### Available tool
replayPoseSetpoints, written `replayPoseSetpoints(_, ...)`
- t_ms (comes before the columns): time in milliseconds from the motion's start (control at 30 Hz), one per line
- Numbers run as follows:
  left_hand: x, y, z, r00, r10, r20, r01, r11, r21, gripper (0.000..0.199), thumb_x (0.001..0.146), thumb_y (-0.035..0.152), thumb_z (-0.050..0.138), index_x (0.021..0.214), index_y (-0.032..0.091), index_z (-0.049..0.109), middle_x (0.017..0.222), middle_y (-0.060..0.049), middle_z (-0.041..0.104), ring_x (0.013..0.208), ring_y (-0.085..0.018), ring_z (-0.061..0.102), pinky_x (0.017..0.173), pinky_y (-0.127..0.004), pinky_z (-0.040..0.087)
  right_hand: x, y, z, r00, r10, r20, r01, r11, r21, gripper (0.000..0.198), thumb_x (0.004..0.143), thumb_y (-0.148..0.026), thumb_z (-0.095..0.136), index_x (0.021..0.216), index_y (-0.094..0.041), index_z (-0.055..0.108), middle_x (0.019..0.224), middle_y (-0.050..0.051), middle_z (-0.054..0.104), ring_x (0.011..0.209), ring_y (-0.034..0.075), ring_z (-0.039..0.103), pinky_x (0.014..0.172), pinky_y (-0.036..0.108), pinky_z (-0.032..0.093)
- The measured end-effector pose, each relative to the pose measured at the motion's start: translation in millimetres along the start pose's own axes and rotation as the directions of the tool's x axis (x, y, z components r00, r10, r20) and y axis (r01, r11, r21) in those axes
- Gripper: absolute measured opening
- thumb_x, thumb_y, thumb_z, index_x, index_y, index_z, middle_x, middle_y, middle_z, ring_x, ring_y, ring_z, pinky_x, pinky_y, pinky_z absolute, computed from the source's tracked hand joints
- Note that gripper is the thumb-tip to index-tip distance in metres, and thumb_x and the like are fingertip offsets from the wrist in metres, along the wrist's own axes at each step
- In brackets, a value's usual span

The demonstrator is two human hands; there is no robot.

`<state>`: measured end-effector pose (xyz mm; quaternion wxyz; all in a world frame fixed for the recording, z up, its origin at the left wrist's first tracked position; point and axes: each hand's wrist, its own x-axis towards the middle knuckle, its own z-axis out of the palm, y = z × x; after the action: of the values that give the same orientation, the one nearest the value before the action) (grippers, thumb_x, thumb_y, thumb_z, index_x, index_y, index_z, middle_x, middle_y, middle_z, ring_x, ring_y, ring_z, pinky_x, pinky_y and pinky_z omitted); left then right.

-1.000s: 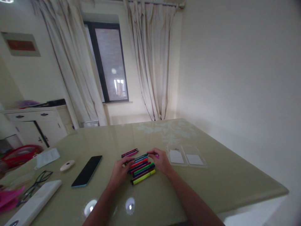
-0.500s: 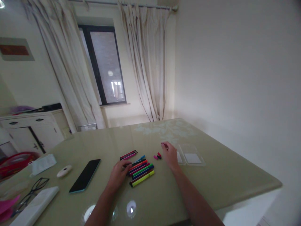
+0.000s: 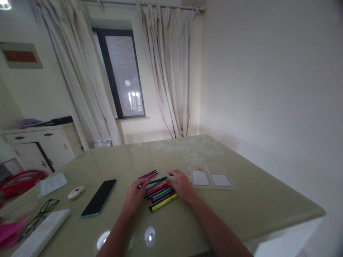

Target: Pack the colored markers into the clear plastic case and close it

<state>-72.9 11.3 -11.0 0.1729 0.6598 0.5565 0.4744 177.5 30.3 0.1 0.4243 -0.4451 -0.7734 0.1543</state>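
My left hand (image 3: 135,194) pinches a dark green marker (image 3: 158,180) by its left end, holding it just above a row of coloured markers (image 3: 162,193). At the marker's other end is my right hand (image 3: 180,184), thumb and forefinger closing around the tip. A small dark purple bit shows between the right fingers, too small to name. The row includes blue, red, purple, green and yellow markers lying side by side. Behind my left hand lie several thin pink and red pens (image 3: 148,174), partly covered by it.
An open clear plastic case (image 3: 232,182) with white inserts lies to the right. On the left are a black phone (image 3: 99,198), a round white object (image 3: 76,192), glasses (image 3: 43,210), a long white box (image 3: 43,233) and a face mask (image 3: 53,184).
My right hand has moved left from near the clear case to the marker's tip, now covering the small caps. My left hand has lifted the dark green marker from the row.
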Motion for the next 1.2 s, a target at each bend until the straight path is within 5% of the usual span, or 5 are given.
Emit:
replayPoseSetpoints(200, -3, 2, 5, 0.994, 0.072, 0.083, -0.064, 0.993, -0.096, 0.039, 0.092, 0.055, 0.058, 0.101, 0.022, 0.077, 0.103, -0.008, 0.078, 0.093, -0.025, 0.072, 0.082, -0.037, 0.057, 0, -1, 4, 0.994, -0.06, 0.089, 0.047, 0.989, 0.139, 0.021, 0.099, -0.028, 0.061, 0.112, -0.025, 0.077, 0.106, 0.005, 0.078, 0.099, 0.019, 0.07, 0.092, 0.03, 0.051)
replayPoseSetpoints(467, -15, 17, 22, 0.897, 0.349, 0.273, -0.428, 0.842, 0.328, 0.02, 0.099, 0.033, 0.056, 0.104, 0.025, 0.073, 0.097, -0.008, 0.074, 0.097, -0.027, 0.069, 0.091, -0.042, 0.052, -8, -20, 10, 0.978, -0.138, 0.157, 0.125, 0.988, 0.09, 0.017, 0.096, -0.033, 0.066, 0.103, -0.022, 0.077, 0.098, 0.004, 0.077, 0.092, 0.02, 0.069, 0.087, 0.029, 0.049)
replayPoseSetpoints(767, -23, 34, 19, 0.902, 0.212, 0.376, -0.392, 0.768, 0.506, 0.032, 0.104, 0.028, 0.041, 0.122, 0.029, 0.067, 0.105, -0.007, 0.077, 0.091, -0.024, 0.074, 0.07, -0.027, 0.051, -7, -25, 6, 0.973, -0.178, 0.145, 0.158, 0.978, 0.139, 0.026, 0.103, -0.035, 0.057, 0.094, -0.021, 0.077, 0.093, 0.003, 0.077, 0.089, 0.019, 0.068, 0.083, 0.027, 0.047)
replayPoseSetpoints(1033, -21, 41, 18, 0.909, 0.065, 0.413, -0.299, 0.791, 0.534, 0.038, 0.104, 0.031, 0.039, 0.137, 0.027, 0.057, 0.117, -0.008, 0.077, 0.104, -0.023, 0.075, 0.08, -0.028, 0.055, -9, -20, 13, 0.968, -0.214, 0.134, 0.186, 0.963, 0.195, 0.029, 0.102, -0.041, 0.058, 0.103, -0.023, 0.08, 0.093, 0.004, 0.079, 0.087, 0.019, 0.069, 0.083, 0.028, 0.049)
replayPoseSetpoints(1200, -23, 41, 20, 0.906, -0.025, 0.422, -0.273, 0.728, 0.629, 0.04, 0.104, 0.029, 0.038, 0.14, 0.022, 0.052, 0.113, -0.011, 0.078, 0.101, -0.027, 0.076, 0.074, -0.03, 0.054, -11, -22, 18, 0.979, -0.178, 0.101, 0.157, 0.969, 0.19, 0.03, 0.101, -0.042, 0.059, 0.095, -0.024, 0.081, 0.088, 0.004, 0.078, 0.081, 0.018, 0.068, 0.08, 0.027, 0.048)
